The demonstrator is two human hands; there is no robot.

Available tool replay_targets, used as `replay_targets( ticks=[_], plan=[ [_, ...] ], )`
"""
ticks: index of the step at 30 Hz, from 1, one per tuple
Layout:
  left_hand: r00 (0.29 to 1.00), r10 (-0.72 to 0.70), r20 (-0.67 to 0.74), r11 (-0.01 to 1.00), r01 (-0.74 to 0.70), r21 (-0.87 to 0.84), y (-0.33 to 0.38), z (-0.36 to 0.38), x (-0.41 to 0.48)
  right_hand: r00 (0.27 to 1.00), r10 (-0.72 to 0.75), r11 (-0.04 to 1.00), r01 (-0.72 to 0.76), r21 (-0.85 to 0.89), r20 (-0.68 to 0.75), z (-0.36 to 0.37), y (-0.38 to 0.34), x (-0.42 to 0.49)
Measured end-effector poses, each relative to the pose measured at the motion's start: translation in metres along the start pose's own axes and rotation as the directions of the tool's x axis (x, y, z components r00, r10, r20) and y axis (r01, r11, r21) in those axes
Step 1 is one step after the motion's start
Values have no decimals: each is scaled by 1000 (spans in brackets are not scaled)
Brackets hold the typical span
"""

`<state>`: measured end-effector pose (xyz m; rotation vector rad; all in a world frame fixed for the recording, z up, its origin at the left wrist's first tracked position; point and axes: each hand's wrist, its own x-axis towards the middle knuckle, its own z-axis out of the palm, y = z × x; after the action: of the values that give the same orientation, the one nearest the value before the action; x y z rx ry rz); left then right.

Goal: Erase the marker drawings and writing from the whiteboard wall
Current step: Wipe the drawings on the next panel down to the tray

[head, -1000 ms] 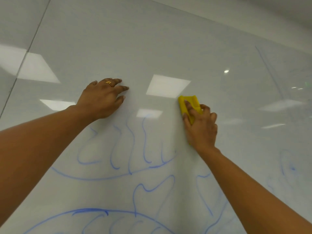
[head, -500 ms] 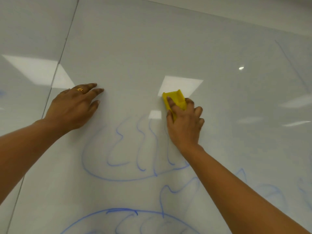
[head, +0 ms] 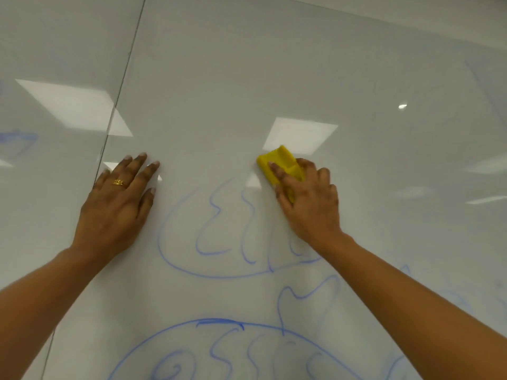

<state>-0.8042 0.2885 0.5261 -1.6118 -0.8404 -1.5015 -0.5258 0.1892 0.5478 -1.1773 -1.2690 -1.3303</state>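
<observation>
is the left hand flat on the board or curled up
Flat. The left hand lies palm-down on the whiteboard with fingers spread and extended, holding nothing.

An office or meeting room seems to be showing here: a glossy whiteboard wall [head: 274, 64] of joined panels is carrying blue marker drawings [head: 219, 242] and reflecting rectangular ceiling light panels [head: 299, 134].

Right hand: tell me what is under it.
Under the right hand is a yellow eraser, pressed against the whiteboard. Its upper end sticks out past the fingers. The eraser's lower part and any blue drawing lines beneath the palm are covered.
</observation>
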Motion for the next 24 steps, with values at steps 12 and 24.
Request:
replay_targets(
  ticks=[12,24],
  plan=[
    [997,1,-72,1000,-3,-26,-10,8,-33,963,263,964,-261,49,-62,18,-39,10],
    [996,-17,-85,1000,18,14,-8,10,-42,951,-304,945,308,110,-52,31,-87,-27]
  ],
)
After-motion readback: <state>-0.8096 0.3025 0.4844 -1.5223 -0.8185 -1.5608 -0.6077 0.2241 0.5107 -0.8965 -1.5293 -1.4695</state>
